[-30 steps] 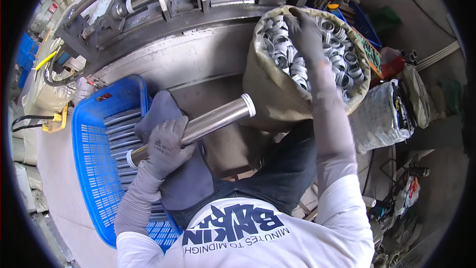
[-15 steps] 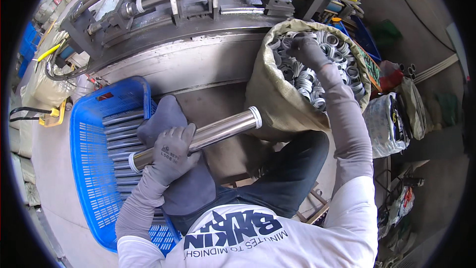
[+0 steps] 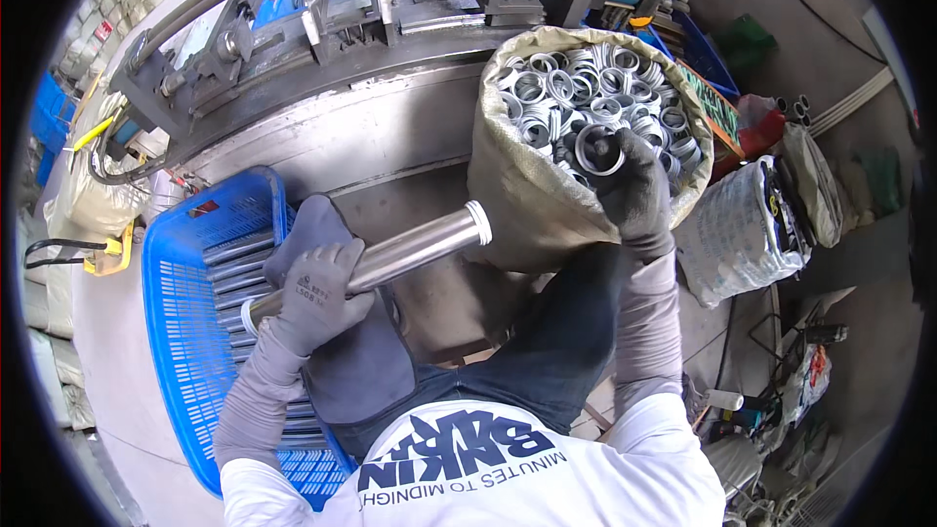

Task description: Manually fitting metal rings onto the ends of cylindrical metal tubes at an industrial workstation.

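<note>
Head view: the right hand (image 3: 636, 187) pinches a ring (image 3: 580, 154) far-right of the metal tube (image 3: 415, 250), which slants far-right through the left hand's (image 3: 318, 295) wrapped fingers.

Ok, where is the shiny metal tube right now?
In the head view, the shiny metal tube is left of centre, held in the left hand over the grey pad, its right end toward the open sack.
</note>
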Demonstrator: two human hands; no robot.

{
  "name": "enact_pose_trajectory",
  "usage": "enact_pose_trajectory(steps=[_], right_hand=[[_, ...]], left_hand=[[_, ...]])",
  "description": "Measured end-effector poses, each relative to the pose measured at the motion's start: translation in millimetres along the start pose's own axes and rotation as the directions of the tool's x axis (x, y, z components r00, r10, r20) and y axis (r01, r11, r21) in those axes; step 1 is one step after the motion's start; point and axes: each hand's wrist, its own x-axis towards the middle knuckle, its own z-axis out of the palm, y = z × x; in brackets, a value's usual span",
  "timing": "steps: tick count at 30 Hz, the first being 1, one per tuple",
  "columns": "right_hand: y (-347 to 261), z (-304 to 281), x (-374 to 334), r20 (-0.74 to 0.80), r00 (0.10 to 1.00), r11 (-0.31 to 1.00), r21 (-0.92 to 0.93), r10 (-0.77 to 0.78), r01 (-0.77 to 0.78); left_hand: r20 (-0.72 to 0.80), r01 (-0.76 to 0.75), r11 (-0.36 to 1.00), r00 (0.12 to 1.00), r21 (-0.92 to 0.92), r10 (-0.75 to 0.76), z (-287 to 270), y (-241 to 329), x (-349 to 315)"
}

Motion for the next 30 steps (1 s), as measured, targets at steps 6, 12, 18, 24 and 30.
enact_pose_trajectory(steps=[6,12,18,24,30], right_hand=[[32.9,27.2,-18.5,0.254,0.924,0.337,0.876,0.285,-0.345],[70.5,69.1,-58.5,0.317,0.867,0.547,0.679,0.384,-0.490],[68.8,83.7,-54.9,0.482,0.819,0.906,0.108,0.312,-0.409],[85.9,73.5,-59.5,0.503,0.723,0.619,0.394,0.473,-0.679],[100.6,69.0,-58.0,0.474,0.742,0.718,0.279,0.474,-0.637]], left_hand=[[-0.123,0.012,0.997,0.992,0.072,-0.003,-32.8,-24.8,35.6],[-0.427,0.024,0.951,0.897,0.307,0.115,-50.0,-66.5,128.8],[-0.503,0.185,0.835,0.856,0.518,0.122,-83.9,-117.5,265.4],[-0.430,0.331,0.759,0.900,0.560,-0.075,-100.2,-162.2,355.0],[-0.231,0.337,0.792,0.940,0.510,-0.251,-80.0,-192.6,369.1]])
